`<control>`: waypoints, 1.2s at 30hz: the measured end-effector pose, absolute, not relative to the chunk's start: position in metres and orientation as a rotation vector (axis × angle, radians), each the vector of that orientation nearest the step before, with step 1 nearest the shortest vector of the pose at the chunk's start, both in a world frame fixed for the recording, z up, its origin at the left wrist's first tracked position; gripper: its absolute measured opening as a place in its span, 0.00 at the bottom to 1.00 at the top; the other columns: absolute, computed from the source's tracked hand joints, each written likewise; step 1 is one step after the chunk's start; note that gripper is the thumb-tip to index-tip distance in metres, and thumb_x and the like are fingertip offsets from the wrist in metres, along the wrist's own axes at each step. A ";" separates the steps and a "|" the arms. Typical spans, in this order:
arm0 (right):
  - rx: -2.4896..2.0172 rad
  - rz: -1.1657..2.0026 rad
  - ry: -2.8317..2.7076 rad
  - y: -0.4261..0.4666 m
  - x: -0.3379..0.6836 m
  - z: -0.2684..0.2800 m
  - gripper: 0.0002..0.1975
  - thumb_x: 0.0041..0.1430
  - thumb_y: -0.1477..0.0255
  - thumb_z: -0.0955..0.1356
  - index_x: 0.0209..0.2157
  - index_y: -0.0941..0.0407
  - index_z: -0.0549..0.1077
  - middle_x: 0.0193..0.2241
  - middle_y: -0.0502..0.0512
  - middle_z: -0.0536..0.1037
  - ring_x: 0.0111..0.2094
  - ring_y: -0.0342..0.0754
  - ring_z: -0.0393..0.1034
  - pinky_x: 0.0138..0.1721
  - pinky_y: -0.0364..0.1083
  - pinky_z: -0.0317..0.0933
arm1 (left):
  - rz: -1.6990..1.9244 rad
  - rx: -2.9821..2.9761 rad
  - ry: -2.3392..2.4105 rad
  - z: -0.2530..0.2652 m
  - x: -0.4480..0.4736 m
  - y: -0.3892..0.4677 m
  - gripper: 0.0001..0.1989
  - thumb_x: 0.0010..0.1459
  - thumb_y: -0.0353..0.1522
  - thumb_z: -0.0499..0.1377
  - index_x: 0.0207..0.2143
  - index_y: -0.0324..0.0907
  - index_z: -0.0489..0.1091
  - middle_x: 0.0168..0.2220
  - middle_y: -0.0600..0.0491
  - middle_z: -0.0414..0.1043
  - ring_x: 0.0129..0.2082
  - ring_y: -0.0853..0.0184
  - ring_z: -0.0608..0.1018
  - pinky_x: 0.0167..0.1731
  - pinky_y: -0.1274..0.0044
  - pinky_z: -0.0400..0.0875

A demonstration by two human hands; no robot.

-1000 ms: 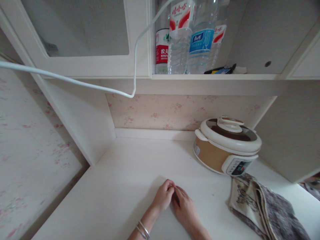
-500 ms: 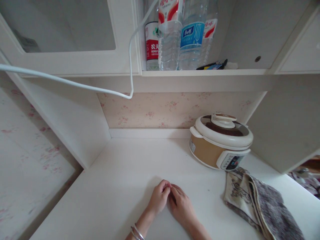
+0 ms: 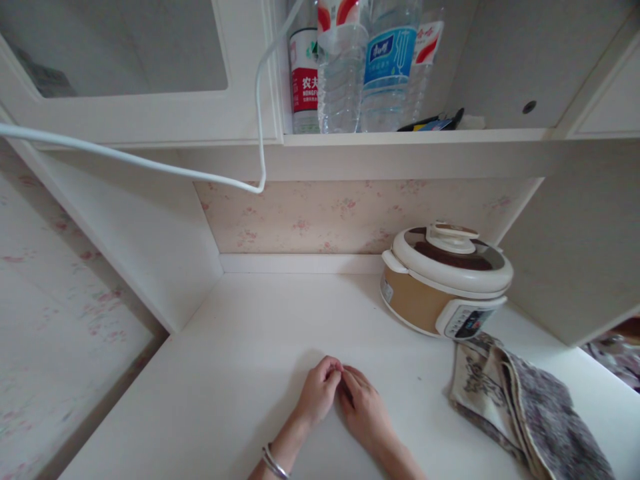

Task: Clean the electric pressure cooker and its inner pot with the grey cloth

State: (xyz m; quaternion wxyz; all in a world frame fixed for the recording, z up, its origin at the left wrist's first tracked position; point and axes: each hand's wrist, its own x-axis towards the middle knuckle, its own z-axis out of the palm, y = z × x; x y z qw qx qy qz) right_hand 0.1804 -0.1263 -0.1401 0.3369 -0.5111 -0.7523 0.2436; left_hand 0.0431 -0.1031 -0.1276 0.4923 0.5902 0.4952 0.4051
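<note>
Currently, the folded cloth [image 3: 550, 407] lies on the counter [image 3: 210, 393], in front of the cooker [image 3: 417, 300] | left hand [image 3: 319, 392] and right hand [image 3: 366, 408] loosely curled, fingertips meeting; I can't tell if anything's pinched | only my view shifts slightly, leaving cloth and cooker untouched

Four bottles [image 3: 345, 80] between twelve and one o'clock from the centre; one round hole [image 3: 529, 107] at two; one cooker [image 3: 445, 283] between three and four; one cloth [image 3: 535, 407] at four; one left hand [image 3: 319, 390] and one right hand [image 3: 365, 403], two in all, at six; one white cord [image 3: 200, 175] at ten o'clock
</note>
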 end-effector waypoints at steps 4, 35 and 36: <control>-1.331 0.632 -1.965 -0.126 0.180 -0.140 0.21 0.56 0.80 0.60 0.50 0.56 0.72 0.49 0.59 0.75 0.53 0.50 0.67 0.55 0.48 0.62 | 0.988 1.433 1.197 -0.127 0.043 -0.104 0.07 0.59 0.33 0.51 0.33 0.42 0.68 0.31 0.53 0.72 0.34 0.66 0.73 0.37 0.78 0.65; -1.335 0.636 -1.971 -0.128 0.180 -0.136 0.19 0.59 0.79 0.59 0.48 0.56 0.73 0.49 0.59 0.75 0.52 0.49 0.68 0.54 0.49 0.62 | 0.979 1.443 1.215 -0.125 0.043 -0.104 0.08 0.58 0.34 0.51 0.33 0.42 0.68 0.31 0.53 0.72 0.33 0.66 0.72 0.36 0.77 0.65; -1.334 0.637 -1.968 -0.128 0.181 -0.137 0.19 0.59 0.79 0.59 0.49 0.56 0.73 0.49 0.59 0.75 0.52 0.50 0.68 0.54 0.49 0.62 | 0.977 1.446 1.218 -0.125 0.043 -0.104 0.08 0.58 0.34 0.51 0.33 0.42 0.68 0.31 0.53 0.72 0.33 0.66 0.72 0.36 0.77 0.65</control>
